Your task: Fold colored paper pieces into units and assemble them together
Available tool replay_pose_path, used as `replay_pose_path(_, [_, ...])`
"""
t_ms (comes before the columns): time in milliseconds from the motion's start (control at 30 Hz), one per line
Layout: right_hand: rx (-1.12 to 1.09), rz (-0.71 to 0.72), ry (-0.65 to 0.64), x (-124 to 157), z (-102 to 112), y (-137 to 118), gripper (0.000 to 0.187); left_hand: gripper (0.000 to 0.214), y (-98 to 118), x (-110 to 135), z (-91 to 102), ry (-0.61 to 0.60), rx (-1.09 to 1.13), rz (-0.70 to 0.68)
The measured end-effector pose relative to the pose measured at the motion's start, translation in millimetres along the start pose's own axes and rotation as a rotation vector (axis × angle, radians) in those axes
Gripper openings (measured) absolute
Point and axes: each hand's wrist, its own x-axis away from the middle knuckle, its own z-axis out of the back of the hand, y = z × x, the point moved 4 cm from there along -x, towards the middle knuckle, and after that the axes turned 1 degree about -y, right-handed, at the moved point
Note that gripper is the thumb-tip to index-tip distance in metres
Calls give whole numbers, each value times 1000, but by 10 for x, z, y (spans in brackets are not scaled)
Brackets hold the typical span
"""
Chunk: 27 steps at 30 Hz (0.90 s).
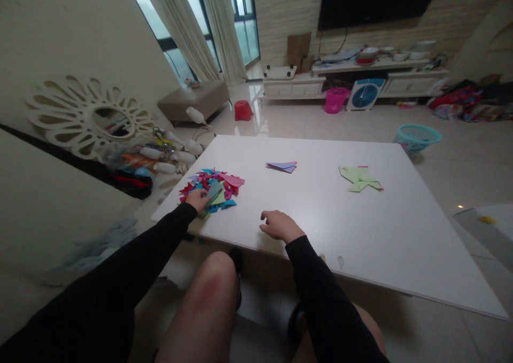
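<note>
I sit at a low white table [328,229]. My left hand [197,198] reaches to the table's left edge and pinches a green paper piece [213,191] at the near side of a heap of coloured paper triangles [216,184]. My right hand [278,225] rests on the tabletop near the front edge, fingers curled, nothing visible in it. A small stack of purple triangles [282,165] lies further back at the centre. A group of light green triangles [359,177] lies to the right of them.
A turquoise basket [417,137] stands on the floor past the table's far right corner. A pink bucket [335,99], a red stool [243,110] and a fan [364,93] stand near the TV cabinet. Clutter and a round mirror [90,118] lie left.
</note>
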Motion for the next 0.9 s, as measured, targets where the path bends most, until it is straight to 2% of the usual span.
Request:
replay_pose_path(100, [-16, -4, 15, 19, 8, 36, 37, 13, 272, 2, 81, 67, 170, 48])
replay_pose_path(200, [-58, -29, 91, 9, 71, 99, 31, 15, 675, 159, -64, -26, 423, 73])
replay_pose_path(267, [-149, -40, 216, -20, 168, 143, 24, 18, 998, 385, -337, -265, 873, 157])
replay_pose_path(300, [-236, -36, 304, -38, 231, 163, 24, 19, 1166, 517, -474, -335, 1016, 174])
replay_pose_path(433, [-873, -5, 651, -90, 442, 274, 39, 24, 1667, 969, -1042, -490, 1356, 181])
replay_pose_path(533, [-1242, -33, 786, -76, 468, 360, 43, 31, 1785, 1100, -1426, -566, 1486, 212])
replay_pose_path(633, [-1308, -47, 833, -21, 451, 406, 39, 40, 1763, 1052, -1669, -579, 1507, 227])
replay_pose_path(767, [-1262, -78, 856, 13, 434, 480, 37, 56, 1731, 865, -1749, -503, 1434, 182])
replay_pose_path(900, [-1347, -99, 874, -66, 409, 566, 38, 55, 1770, 707, -1703, -524, 1370, 73])
